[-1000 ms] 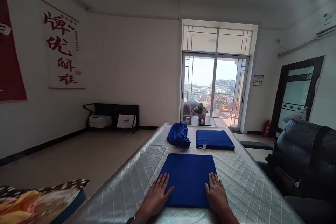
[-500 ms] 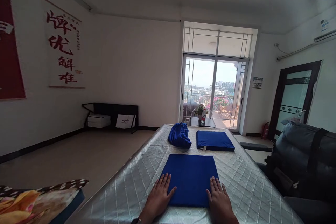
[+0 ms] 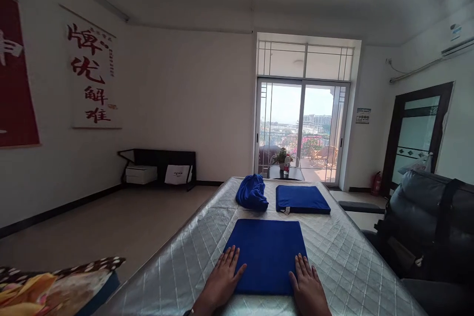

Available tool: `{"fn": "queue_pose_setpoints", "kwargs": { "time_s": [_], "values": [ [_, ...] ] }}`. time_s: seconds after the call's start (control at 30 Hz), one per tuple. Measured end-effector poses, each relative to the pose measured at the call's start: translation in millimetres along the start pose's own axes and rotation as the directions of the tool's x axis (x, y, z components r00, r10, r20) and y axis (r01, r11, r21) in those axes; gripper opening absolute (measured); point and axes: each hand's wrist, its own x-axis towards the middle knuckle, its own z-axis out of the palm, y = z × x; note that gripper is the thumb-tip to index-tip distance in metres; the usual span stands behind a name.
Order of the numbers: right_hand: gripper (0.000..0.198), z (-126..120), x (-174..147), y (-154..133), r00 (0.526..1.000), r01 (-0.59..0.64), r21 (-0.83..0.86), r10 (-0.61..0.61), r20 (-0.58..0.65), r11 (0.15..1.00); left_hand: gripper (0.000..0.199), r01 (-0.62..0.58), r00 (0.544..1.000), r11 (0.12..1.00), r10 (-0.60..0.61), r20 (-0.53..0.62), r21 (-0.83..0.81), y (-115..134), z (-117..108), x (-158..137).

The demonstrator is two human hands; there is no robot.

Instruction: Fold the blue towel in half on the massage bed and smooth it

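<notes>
A flat, square blue cushion (image 3: 267,256) lies on the table with the silver quilted cover (image 3: 192,252), close in front of me. My left hand (image 3: 226,271) rests on its left edge, fingers stretched out and pointing away from me. On the right edge lies my right hand (image 3: 306,276), also flat with its fingers extended. Farther back, a crumpled blue cloth (image 3: 252,192) sits on the left. Beside it on the right is a blue square stack (image 3: 303,199), with a small white tag at its front edge.
Right of the table stands a dark padded seat (image 3: 425,222). A patterned bundle of fabric (image 3: 55,286) is at the lower left. Past the far end, a small table (image 3: 281,173) holds a plant and a bottle. A black bench (image 3: 163,163) stands against the wall.
Both hands stay flat on the cushion's edges. The view has shifted slightly; the cushion and hands show no clear movement on the table.
</notes>
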Motion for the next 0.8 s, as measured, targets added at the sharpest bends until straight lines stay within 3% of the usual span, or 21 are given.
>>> {"fn": "queue_pose_setpoints", "kwargs": {
  "time_s": [0.1, 0.23, 0.37, 0.47, 0.63, 0.8],
  "values": [
    [0.065, -1.1, -0.9, -1.0, 1.0, -0.011, 0.002, 0.011, -0.009, 1.0, 0.072, -0.143, 0.99, 0.989, 0.142, -0.019, -0.043, 36.1, 6.7, 5.3],
    [0.065, -3.0, -3.2, -0.5, 1.0, -0.004, 0.019, 0.004, -0.015, 1.0, 0.071, -0.36, 0.93, 0.923, 0.366, 0.018, -0.138, 101.1, 18.0, 13.0],
    [0.063, -5.0, -4.2, 0.3, 1.0, 0.022, 0.008, -0.022, 0.0, 1.0, 0.063, -0.429, 0.902, 0.889, 0.431, -0.024, -0.161, 131.5, 23.6, 15.3],
    [0.064, -5.0, -3.5, -0.2, 1.0, 0.017, -0.003, -0.017, 0.005, 1.0, 0.067, -0.399, 0.914, 0.904, 0.406, 0.018, -0.157, 124.3, 21.7, 10.5],
    [0.065, -2.2, -2.5, -0.4, 1.0, 0.006, 0.016, -0.006, -0.028, 1.0, 0.075, -0.334, 0.931, 0.926, 0.353, 0.091, -0.176, 91.9, 11.9, -3.7],
    [0.067, -2.9, -4.2, 0.0, 1.0, 0.003, 0.014, -0.003, -0.022, 1.0, 0.075, -0.179, 0.974, 0.977, 0.193, 0.119, -0.115, 49.6, 1.5, -14.3]
  ]
}}
